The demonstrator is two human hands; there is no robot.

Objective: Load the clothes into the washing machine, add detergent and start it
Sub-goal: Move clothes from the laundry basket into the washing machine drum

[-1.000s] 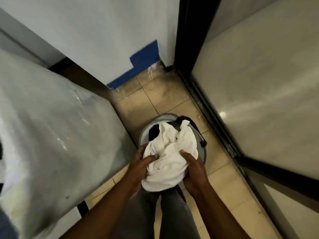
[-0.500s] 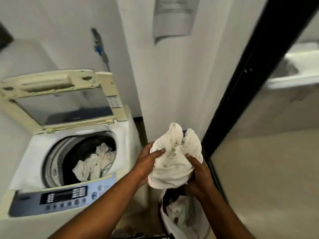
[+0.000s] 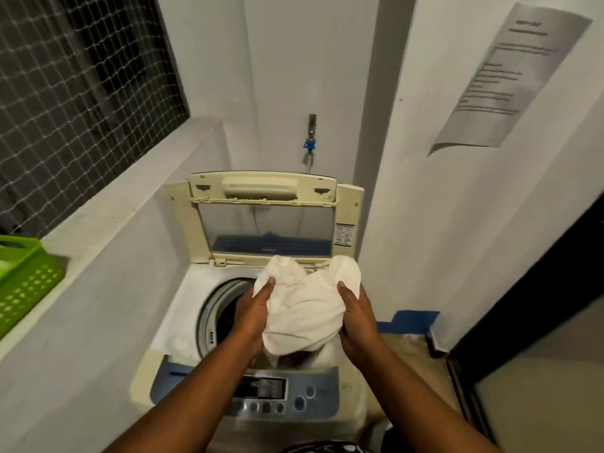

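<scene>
A bundle of white cloth [image 3: 305, 305] hangs right over the open drum of the top-loading washing machine [image 3: 183, 305]. My left hand [image 3: 253, 310] grips its left side and my right hand [image 3: 354, 317] grips its right side. The machine's lid [image 3: 264, 217] stands raised at the back. Most of the drum opening [image 3: 217, 308] is hidden behind the cloth and my hands. The blue control panel [image 3: 277, 392] with several buttons lies just under my forearms.
A grey concrete ledge [image 3: 108, 207] runs along the left with a green plastic basket [image 3: 24, 282] on it. Netting covers the window above. A tap [image 3: 310, 135] sticks out of the back wall. A paper notice [image 3: 516, 76] hangs on the right wall beside a dark door frame [image 3: 529, 282].
I lifted the white bundle out of the floor basket and carried it left, from beside the machine to over the drum opening. The view swung from the floor up to the machine.
</scene>
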